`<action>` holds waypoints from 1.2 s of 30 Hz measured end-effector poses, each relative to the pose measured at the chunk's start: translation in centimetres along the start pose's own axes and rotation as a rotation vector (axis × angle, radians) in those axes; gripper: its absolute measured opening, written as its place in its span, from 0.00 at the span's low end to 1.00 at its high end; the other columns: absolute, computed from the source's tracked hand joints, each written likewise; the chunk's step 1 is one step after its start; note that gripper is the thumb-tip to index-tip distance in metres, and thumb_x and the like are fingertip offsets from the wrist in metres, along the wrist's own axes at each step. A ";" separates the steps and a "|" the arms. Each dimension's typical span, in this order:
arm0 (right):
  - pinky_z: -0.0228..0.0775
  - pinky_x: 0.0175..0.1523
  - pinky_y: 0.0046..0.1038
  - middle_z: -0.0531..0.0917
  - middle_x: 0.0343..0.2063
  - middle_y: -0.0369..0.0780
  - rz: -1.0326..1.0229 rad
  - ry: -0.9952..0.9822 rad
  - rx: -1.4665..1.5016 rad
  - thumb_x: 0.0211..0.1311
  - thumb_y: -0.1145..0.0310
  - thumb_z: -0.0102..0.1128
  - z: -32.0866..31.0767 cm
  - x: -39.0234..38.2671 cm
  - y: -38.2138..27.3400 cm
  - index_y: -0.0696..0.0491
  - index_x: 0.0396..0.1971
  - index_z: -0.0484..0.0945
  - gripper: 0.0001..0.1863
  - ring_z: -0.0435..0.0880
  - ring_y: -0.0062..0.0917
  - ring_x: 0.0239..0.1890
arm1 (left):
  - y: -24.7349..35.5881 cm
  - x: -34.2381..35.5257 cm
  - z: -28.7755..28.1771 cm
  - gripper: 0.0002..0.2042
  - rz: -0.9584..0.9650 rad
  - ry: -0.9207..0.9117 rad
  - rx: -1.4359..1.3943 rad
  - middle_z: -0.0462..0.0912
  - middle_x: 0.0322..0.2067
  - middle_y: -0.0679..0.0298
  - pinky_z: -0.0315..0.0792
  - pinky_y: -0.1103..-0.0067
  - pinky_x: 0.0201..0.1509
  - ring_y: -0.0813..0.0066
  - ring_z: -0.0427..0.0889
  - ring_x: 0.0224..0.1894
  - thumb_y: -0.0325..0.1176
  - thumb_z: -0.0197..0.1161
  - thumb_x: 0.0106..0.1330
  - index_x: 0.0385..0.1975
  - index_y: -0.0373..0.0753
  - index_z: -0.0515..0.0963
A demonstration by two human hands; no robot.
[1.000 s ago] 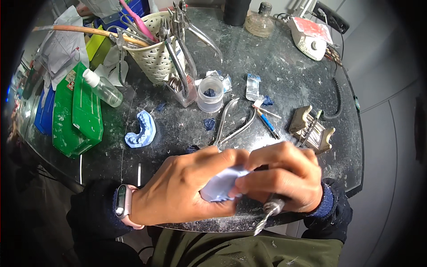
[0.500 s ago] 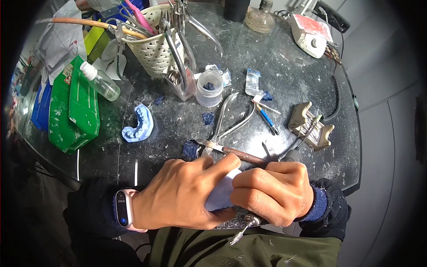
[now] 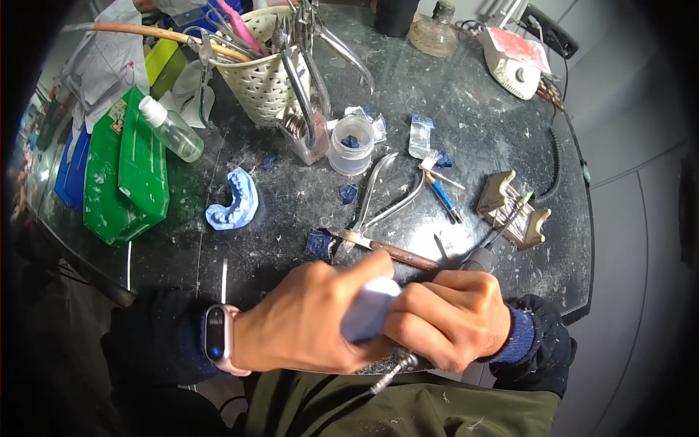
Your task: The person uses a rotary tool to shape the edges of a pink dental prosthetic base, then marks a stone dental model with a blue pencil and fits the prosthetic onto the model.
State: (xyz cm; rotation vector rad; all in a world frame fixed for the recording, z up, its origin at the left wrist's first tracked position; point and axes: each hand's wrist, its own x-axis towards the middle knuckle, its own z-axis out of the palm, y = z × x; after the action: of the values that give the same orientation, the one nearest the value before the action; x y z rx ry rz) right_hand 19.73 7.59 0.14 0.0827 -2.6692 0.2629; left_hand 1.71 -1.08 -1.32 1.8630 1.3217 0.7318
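Note:
My left hand, with a watch on its wrist, is closed around a pale blue plaster piece, which is partly hidden by the fingers and blurred. Close against it, my right hand grips a rotary handpiece. The handpiece's metal bur sticks out below the fist toward my lap, and its cable runs off to the upper right. Just beyond my hands lies a wooden-handled knife, across the jaws of metal pliers. A blue plaster dental arch rests to the left.
Behind stands a white basket of pliers and tools, with a clear plastic jar nearby. Green boxes and a spray bottle are at the left. To the right are a bur stand, a blue-handled brush and a control box.
My left hand has shifted slightly right and blurs with motion, and the blue plaster piece has turned a little. The bur sits slightly higher. The whole view has shifted slightly.

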 end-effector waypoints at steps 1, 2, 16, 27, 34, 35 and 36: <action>0.57 0.17 0.19 0.69 0.21 0.33 -0.031 0.031 -0.024 0.37 0.67 0.56 0.2 -0.1 0.0 0.52 0.22 0.69 0.10 0.68 0.15 0.14 | 0.1 0.2 -0.5 0.21 -0.051 0.032 -0.103 0.76 0.32 0.57 0.75 0.73 0.28 0.58 0.82 0.27 0.32 0.69 0.42 0.37 0.33 0.71; 0.56 0.17 0.18 0.69 0.21 0.33 -0.045 0.089 -0.048 0.37 0.67 0.56 0.4 -0.1 -0.1 0.51 0.20 0.68 0.08 0.67 0.14 0.14 | 0.2 0.4 -0.9 0.20 -0.101 0.064 -0.207 0.77 0.30 0.57 0.75 0.74 0.28 0.58 0.82 0.27 0.31 0.68 0.44 0.37 0.33 0.71; 0.52 0.16 0.14 0.77 0.26 0.32 -0.079 0.260 -0.072 0.35 0.71 0.61 -1.2 0.0 0.9 0.53 0.23 0.77 0.10 0.67 0.11 0.14 | -1.7 1.4 -2.8 0.13 -0.015 0.387 0.070 0.77 0.30 0.58 0.68 0.80 0.31 0.71 0.76 0.27 0.24 0.60 0.52 0.38 0.29 0.77; 0.50 0.16 0.16 0.69 0.20 0.28 -0.198 0.322 -0.094 0.30 0.70 0.78 -1.3 -0.4 0.9 0.48 0.26 0.80 0.18 0.63 0.12 0.12 | -0.5 1.0 -4.2 0.15 0.091 0.566 0.304 0.74 0.33 0.60 0.64 0.81 0.25 0.79 0.72 0.22 0.27 0.62 0.50 0.40 0.32 0.79; 0.49 0.17 0.14 0.75 0.26 0.27 -0.249 0.401 -0.127 0.30 0.72 0.63 -1.0 -0.5 1.3 0.48 0.28 0.81 0.16 0.63 0.12 0.13 | 0.3 0.5 -4.4 0.15 0.093 0.211 -0.330 0.78 0.24 0.60 0.65 0.88 0.24 0.87 0.71 0.20 0.35 0.50 0.68 0.39 0.29 0.80; 0.49 0.17 0.14 0.75 0.26 0.27 -0.247 0.400 -0.128 0.30 0.72 0.63 -1.1 -0.6 1.5 0.48 0.28 0.81 0.16 0.63 0.12 0.13 | 0.4 0.5 -4.2 0.17 0.014 0.124 -0.506 0.79 0.23 0.60 0.65 0.88 0.23 0.86 0.71 0.18 0.38 0.50 0.70 0.40 0.29 0.80; 0.49 0.17 0.14 0.75 0.26 0.28 -0.252 0.394 -0.132 0.30 0.72 0.63 -1.2 -0.7 1.6 0.47 0.29 0.81 0.17 0.63 0.12 0.14 | -0.1 0.6 -3.8 0.18 0.036 0.072 -0.608 0.80 0.24 0.62 0.63 0.89 0.20 0.87 0.70 0.16 0.41 0.52 0.70 0.41 0.29 0.79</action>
State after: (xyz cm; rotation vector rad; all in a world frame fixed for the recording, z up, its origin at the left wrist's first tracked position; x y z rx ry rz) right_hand 20.73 9.40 0.56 0.2921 -2.2487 0.0175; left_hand -1.15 0.41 0.76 1.3798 0.9614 1.0855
